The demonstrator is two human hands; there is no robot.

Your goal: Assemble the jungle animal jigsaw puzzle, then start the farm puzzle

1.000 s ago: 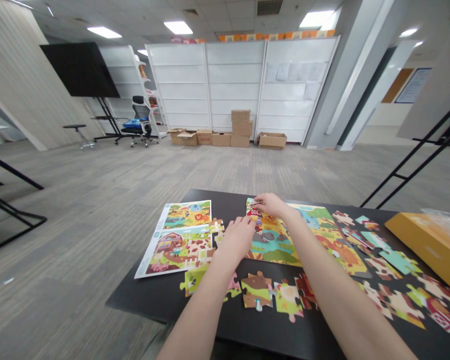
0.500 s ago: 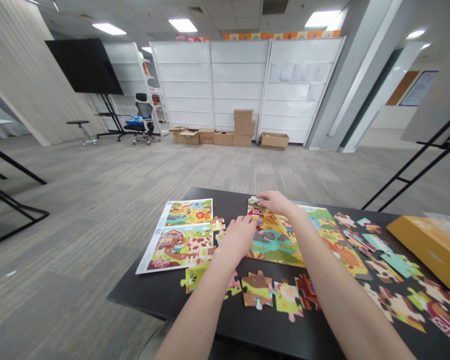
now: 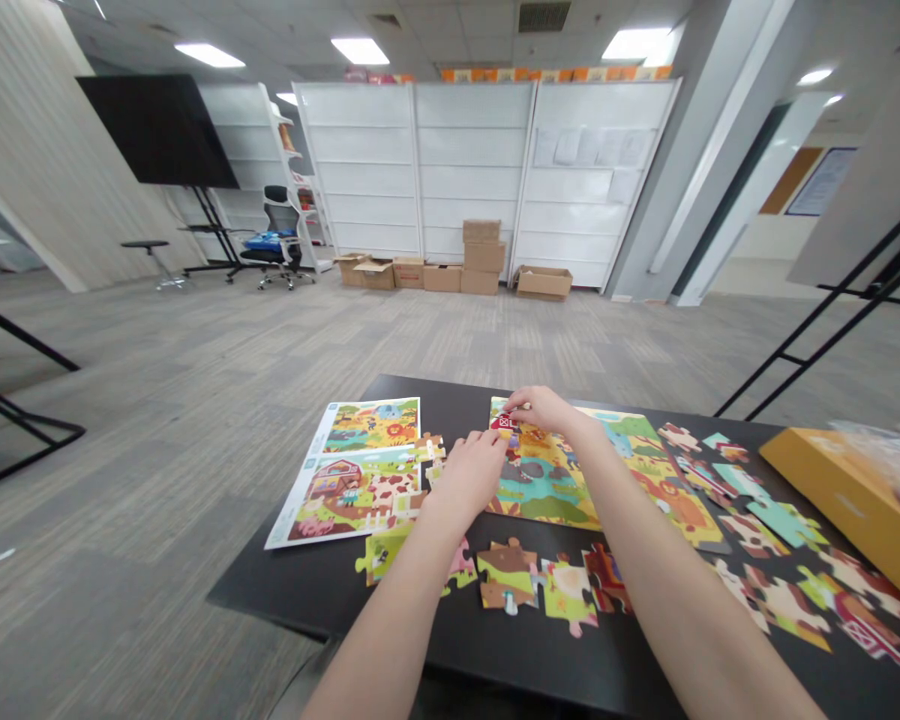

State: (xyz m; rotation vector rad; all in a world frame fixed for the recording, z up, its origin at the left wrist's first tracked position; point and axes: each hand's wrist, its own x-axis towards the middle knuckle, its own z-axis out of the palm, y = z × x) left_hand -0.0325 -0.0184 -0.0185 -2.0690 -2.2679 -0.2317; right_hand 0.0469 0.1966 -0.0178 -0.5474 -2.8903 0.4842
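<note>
A jigsaw puzzle (image 3: 544, 480) with animals around a pond lies on the black table. Over its upper left corner, my right hand (image 3: 544, 408) has its fingers closed on a puzzle piece (image 3: 504, 421) with a red barn. My left hand (image 3: 474, 468) is at the puzzle's left edge, its bent fingers closed at the lower side of that same piece; the fingertips are partly hidden. To the left lies a printed picture sheet (image 3: 360, 465) with two scenes. Loose pieces, among them a brown animal piece (image 3: 508, 573) and a chicken piece (image 3: 568, 592), lie nearer to me.
More loose puzzle pieces (image 3: 787, 522) are spread on the right of the table (image 3: 300, 592). Beside them stands a yellow box (image 3: 844, 500) with clear plastic on it. Cardboard boxes (image 3: 482, 257), an office chair (image 3: 277, 235) and a black screen (image 3: 157, 130) stand farther back.
My right hand's fingers have shifted slightly over the barn piece, so more of its red part shows. My left hand stays nearly in place. The whole view has moved a little.
</note>
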